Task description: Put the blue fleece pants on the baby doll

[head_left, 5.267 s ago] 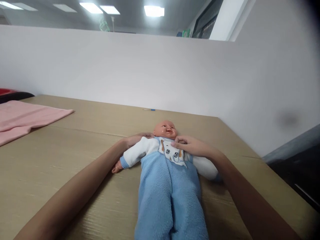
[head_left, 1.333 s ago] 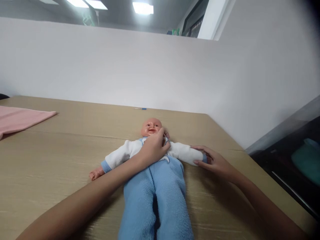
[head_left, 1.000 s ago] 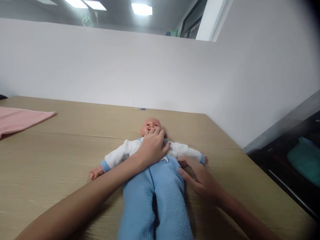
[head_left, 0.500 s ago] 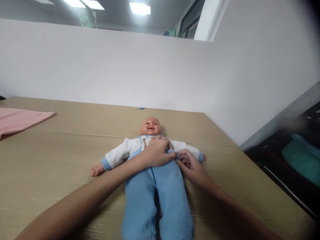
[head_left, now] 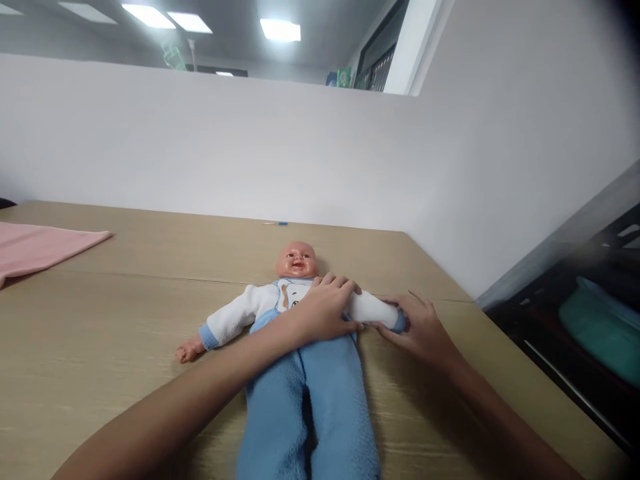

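A baby doll (head_left: 297,259) in a blue fleece romper with white sleeves lies on its back on the wooden table (head_left: 100,320), head away from me. My left hand (head_left: 327,307) rests curled over the doll's chest and the upper part of its right-side sleeve. My right hand (head_left: 425,327) is wrapped round the cuff end of that white sleeve (head_left: 373,310), which sticks out sideways. The doll's other arm (head_left: 215,327) lies stretched to the left, its bare hand on the table.
A pink cloth (head_left: 35,243) lies at the far left of the table. A small blue-tipped pen (head_left: 277,223) sits by the white partition wall (head_left: 250,147). Past the table's right edge stands a dark bin with something teal (head_left: 600,327) in it.
My right hand has slid from the doll's side out to the sleeve cuff and closed on it. My left hand has shifted slightly right over the chest and shoulder.
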